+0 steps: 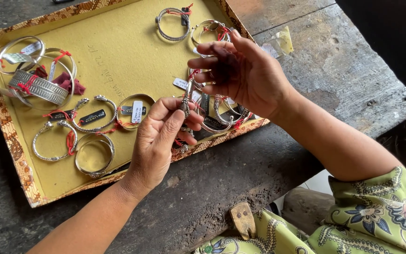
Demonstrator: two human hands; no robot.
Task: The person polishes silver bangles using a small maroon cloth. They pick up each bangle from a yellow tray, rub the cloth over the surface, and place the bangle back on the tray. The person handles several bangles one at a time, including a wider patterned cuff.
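Silver bracelet point(187, 96), slim and twisted with a red thread at its top, hangs upright between both hands above the near right corner of the tray point(118, 51). Left hand point(158, 141) pinches its lower part between thumb and forefinger; right hand point(243, 73) pinches its upper end with curled fingertips, the other fingers loosely bent. Below them, more tagged bangles point(222, 115) crowd the tray's right edge. A wide engraved cuff point(38, 87) sits near the left edge. The tray rests on a dark, worn wooden bench point(334, 61).
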